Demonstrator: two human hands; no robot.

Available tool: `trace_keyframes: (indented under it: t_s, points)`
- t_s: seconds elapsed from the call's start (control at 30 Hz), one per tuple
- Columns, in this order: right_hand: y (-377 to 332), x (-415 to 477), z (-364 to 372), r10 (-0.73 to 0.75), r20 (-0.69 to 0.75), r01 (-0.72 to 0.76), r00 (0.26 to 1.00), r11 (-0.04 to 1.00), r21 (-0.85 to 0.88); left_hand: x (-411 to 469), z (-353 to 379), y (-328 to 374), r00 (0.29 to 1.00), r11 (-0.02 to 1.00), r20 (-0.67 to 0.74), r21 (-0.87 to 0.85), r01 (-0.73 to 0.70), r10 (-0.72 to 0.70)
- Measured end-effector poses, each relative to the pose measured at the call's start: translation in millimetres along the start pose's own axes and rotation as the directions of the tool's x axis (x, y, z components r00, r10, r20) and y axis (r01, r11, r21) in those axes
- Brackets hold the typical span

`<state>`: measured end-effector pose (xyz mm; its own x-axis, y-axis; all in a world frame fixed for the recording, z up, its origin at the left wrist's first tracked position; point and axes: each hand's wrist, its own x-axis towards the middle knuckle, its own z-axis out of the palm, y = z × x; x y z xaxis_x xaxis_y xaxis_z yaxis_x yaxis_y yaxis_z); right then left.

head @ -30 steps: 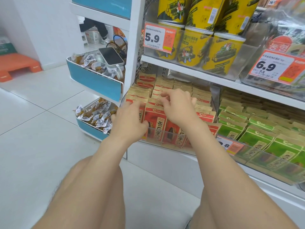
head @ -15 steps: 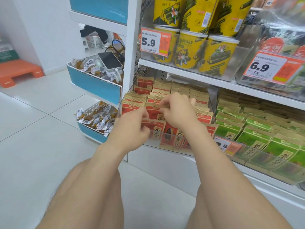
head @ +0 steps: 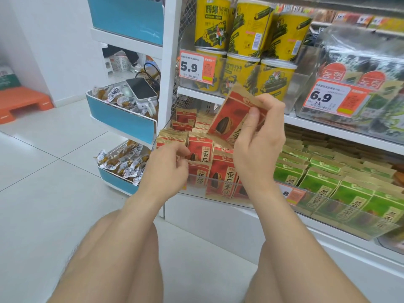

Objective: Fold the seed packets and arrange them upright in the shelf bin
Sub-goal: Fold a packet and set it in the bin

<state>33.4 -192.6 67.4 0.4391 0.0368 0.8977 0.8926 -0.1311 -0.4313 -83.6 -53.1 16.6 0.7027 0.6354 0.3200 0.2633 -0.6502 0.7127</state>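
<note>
My right hand grips one red and tan seed packet with a sunflower seed printed on it, and holds it tilted in the air above the clear shelf bin. Several more red seed packets stand upright in rows inside that bin. My left hand is at the bin's front left, fingers curled against the front packets; whether it pinches one is hidden by the hand itself.
Green seed packets fill the bin to the right. Yellow seaweed cans and price tags sit on the shelf above. Left of the white post are blue trays of wrapped snacks and a phone. My knees are below.
My right hand has lifted a red packet up out of the bin and tilted it. My left hand has slid a little to the left and stayed low at the bin's front.
</note>
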Motion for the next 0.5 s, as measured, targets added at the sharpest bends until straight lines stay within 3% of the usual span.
trace_keyframes:
  t_s: [0.1,0.23,0.37,0.43,0.5]
  points:
    - [-4.0,-5.1,-14.1,-0.003,0.053,0.004,0.999,1.0,-0.003,-3.0,-0.8,15.0,0.983,0.997,-0.179,-0.065,-0.049,0.036]
    - [-8.4,-14.3,-30.7,0.035,0.171,-0.036,0.985,0.999,0.002,-13.0,4.6,36.1,0.96,0.957,-0.268,-0.249,-0.15,0.081]
    - [-17.5,-31.0,-44.2,0.11,0.247,-0.116,0.963,0.993,0.009,-25.0,20.4,54.1,0.982,0.887,-0.126,-0.425,-0.179,0.138]
    - [-20.4,-36.9,-51.1,0.269,0.271,-0.295,0.924,0.954,0.059,-32.8,30.3,59.6,0.998,0.875,-0.036,-0.48,-0.065,0.054]
    - [-22.3,-37.6,-59.7,0.443,0.356,-0.525,0.823,0.832,0.18,-39.0,38.8,63.5,0.993,0.808,0.072,-0.577,0.114,-0.089]
